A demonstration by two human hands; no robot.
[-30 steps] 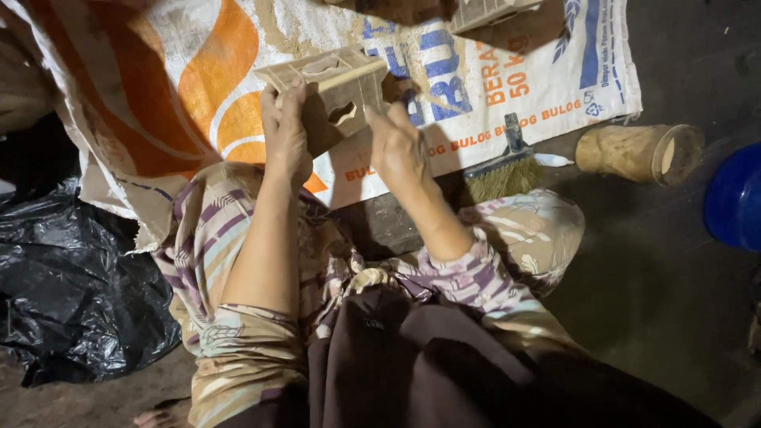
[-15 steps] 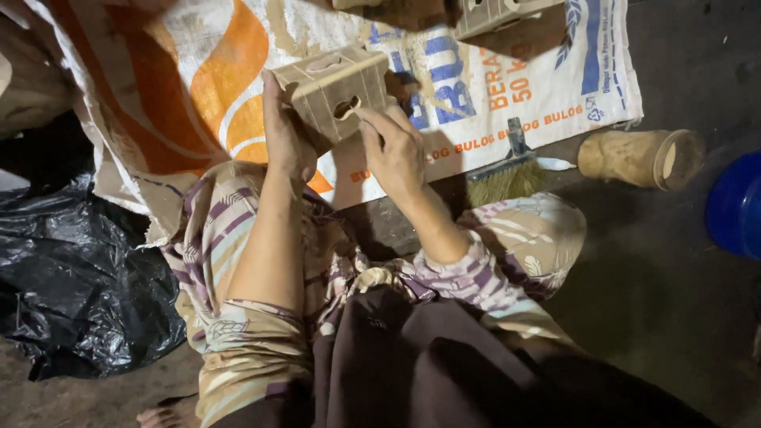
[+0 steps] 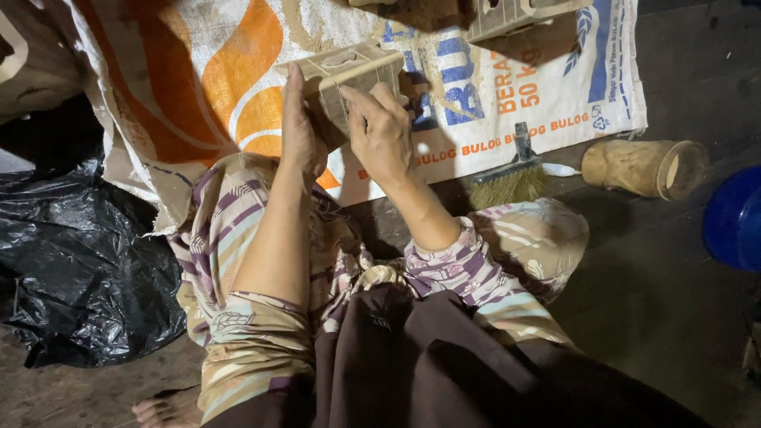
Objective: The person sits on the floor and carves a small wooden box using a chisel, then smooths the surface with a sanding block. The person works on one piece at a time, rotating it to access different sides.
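**Both hands on a small clay-coloured box, work in mid-course**

The left hand [image 3: 300, 127] lies flat against the near left side of a small box-shaped piece [image 3: 353, 75], fingers straight and together, bracing it. The right hand [image 3: 382, 131] is curled over the box's near right face, fingers bent and pressed to the surface; whether a small tool sits under those fingers cannot be told. Both hands are closed on the box, which is held up just above the person's lap, tilted, over the edge of a woven sack [image 3: 238, 71] spread on the floor.

As to progress, the box looks formed already: its walls stand, and its top shows a moulded, recessed shape. It carries a dusty, pale brown coat, and the judgement is that the surface is being rubbed or trimmed, so shaping is done and finishing is under way. How much of the surface is left cannot be read from here.

Further out, a second similar box [image 3: 515, 16] rests at the top of the sack, partly cut off by the frame. A small brush [image 3: 511, 178] lies at the sack's near edge, untouched, with a brown cylindrical jar [image 3: 642, 168] on its side just beyond it. A blue vessel [image 3: 736, 220] shows at the right edge, and a black plastic bag [image 3: 79, 261] lies crumpled at the left.
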